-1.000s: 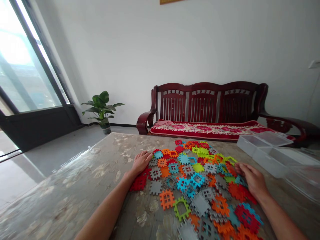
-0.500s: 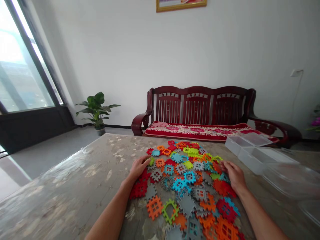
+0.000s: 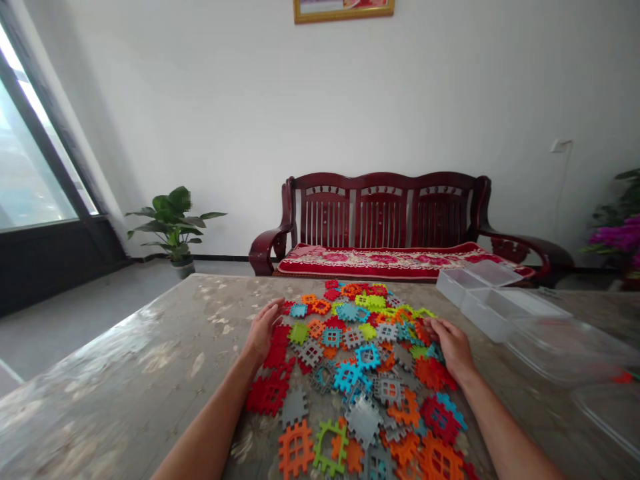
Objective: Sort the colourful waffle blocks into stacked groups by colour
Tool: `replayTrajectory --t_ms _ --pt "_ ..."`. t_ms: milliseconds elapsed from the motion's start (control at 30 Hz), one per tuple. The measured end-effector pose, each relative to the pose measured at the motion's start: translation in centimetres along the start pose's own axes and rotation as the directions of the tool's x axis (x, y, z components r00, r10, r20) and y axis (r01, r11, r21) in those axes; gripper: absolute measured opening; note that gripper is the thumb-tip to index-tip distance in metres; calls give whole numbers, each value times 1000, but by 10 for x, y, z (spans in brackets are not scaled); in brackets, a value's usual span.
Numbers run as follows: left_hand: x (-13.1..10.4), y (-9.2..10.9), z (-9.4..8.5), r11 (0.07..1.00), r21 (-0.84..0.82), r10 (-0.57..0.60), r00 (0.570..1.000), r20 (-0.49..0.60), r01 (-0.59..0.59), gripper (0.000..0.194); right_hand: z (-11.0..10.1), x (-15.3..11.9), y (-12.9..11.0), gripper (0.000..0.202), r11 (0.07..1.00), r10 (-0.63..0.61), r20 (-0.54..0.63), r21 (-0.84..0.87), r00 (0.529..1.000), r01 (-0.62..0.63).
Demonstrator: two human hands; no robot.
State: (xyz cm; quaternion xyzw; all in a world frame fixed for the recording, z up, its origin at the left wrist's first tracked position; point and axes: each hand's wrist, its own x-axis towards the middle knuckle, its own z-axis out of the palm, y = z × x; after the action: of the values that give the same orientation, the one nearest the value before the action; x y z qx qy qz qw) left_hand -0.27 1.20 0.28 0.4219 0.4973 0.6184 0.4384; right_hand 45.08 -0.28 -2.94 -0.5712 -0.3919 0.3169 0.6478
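A spread of interlocking plastic tiles in red, orange, blue, green and grey, some with window cut-outs, covers the table's middle; a blue tile [image 3: 368, 357] is among them. My left hand [image 3: 263, 328] is at the pile's left edge, its fingers stretched out and holding nothing I can see. Red tiles [image 3: 270, 392] lie just below and right of it, and a green tile [image 3: 299, 333] is nearby. At the right edge, my right hand [image 3: 454, 345] has its fingers bent together against the tiles. What lies between those fingertips is hidden.
Clear plastic boxes [image 3: 510, 310] and a transparent lid [image 3: 565, 347] stand right of the pile on the cloth-covered table [image 3: 165, 347]. Beyond the table are a wooden bench [image 3: 383, 220] with a red cover and a potted plant [image 3: 173, 223].
The view has turned slightly right. My left hand has lifted off the green tile, which now shows whole, and more red tiles are visible beside it. My right hand has barely moved.
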Motion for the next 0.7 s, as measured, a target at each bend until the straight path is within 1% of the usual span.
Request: replayTrajectory --t_ms 133,200,300,333,400,467,533,567,600,633,667,700 --pt "1 11 -3 1000 -9 -4 998 63 5 67 1 -2 -3 37 1000 -16 5 -21 1000 16" --pt "-1 19 3 999 -35 18 993 117 -14 69 2 -5 -4 36 999 -21 15 -26 1000 21" --pt "-4 29 26 995 -104 33 967 254 -7 69 2 -11 -7 37 999 -19 33 -43 999 21" --pt "-4 32 36 993 -119 25 949 314 13 68 1 -14 -10 37 998 -22 39 -62 999 25" --pt "0 36 58 993 -109 4 898 440 49 66 0 -16 -17 37 987 -54 64 -149 996 63" --pt "10 37 79 999 -25 -7 858 514 23 65 1 -13 -26 36 947 -121 107 -284 987 147" --pt "26 37 95 988 134 -9 851 525 -72 67 6 -3 -36 35 886 -174 175 -402 969 232" --pt "36 35 102 963 230 -1 855 518 -138 71 11 4 -40 36 861 -186 218 -434 958 266" --pt "47 33 107 921 328 12 859 511 -208 77 18 13 -44 39 844 -185 265 -451 946 291" --pt "58 31 112 860 428 22 859 512 -278 84 26 23 -46 45 834 -179 315 -454 932 313" --pt "68 28 117 777 533 22 861 509 -335 91 36 33 -47 55 822 -168 379 -455 910 341" --pt "78 24 120 682 637 -5 868 497 -360 98 46 44 -48 66 804 -144 433 -472 890 360"
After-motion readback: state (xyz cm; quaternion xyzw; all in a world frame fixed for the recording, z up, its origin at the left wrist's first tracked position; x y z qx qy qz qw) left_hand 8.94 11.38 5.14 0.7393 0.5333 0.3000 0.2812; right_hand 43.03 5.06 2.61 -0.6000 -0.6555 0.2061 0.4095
